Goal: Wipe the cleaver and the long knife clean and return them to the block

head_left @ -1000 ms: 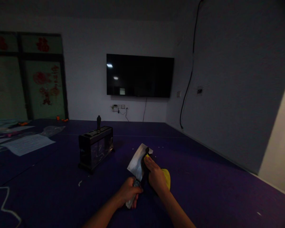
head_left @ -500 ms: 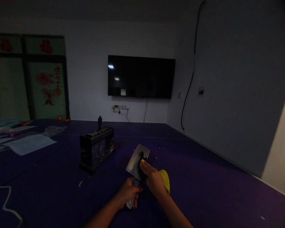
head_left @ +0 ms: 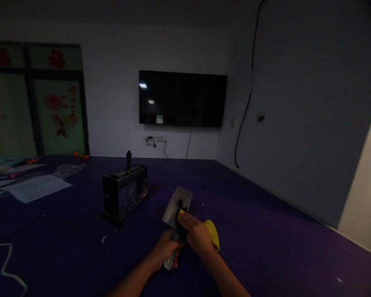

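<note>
Fingers closed, my left hand (head_left: pixel 165 248) grips the pale, patterned handle of a broad rectangular cleaver (head_left: pixel 174 207). Its blade tilts up and away from me, with the flat facing up. My right hand (head_left: pixel 198 234) is closed on a yellow and black cloth (head_left: pixel 212 235), pinched at the fingertips and bunched out past the palm's right side. The dark part of the cloth lies against the blade near the handle. Fingers and cloth cover the blade's lower right part.
A black knife block (head_left: pixel 123 194) with one black handle standing up sits left of the cleaver on the purple surface (head_left: pixel 266 247). Papers (head_left: pixel 38 187) and clear plastic (head_left: pixel 68 170) lie far left. A white cord (head_left: pixel 6 264) runs at lower left. Small white scraps are scattered about.
The right hand and cloth have slid slightly left and down along the blade. The left hand keeps its hold on the handle. The whole view has shifted a little.
</note>
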Demonstrator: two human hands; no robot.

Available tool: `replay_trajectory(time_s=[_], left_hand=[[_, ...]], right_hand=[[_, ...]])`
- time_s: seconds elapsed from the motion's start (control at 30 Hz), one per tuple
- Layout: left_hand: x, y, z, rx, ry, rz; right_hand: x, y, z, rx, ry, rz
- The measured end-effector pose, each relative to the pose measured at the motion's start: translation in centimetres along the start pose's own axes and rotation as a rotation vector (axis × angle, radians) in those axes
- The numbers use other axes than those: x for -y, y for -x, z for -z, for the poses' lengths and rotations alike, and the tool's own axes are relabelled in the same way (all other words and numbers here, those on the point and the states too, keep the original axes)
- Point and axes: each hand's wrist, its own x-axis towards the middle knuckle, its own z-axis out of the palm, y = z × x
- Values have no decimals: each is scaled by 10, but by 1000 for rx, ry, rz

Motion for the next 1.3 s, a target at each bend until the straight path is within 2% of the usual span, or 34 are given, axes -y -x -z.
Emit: replay_trajectory(time_s=[0.4,0.63,0.87,1.3], left_hand=[[6,-1,2,86,-30,3],[3,0,3,121,-64,8],[1,4,3,142,-124,13],[2,5,5,186,-126,-18]], right_hand=[[0,-1,14,-55,25,-251],[-12,-1,12,-123,109,-275],[-20,1,22,-214,169,-353],[-39,2,22,-237,168,-341]])
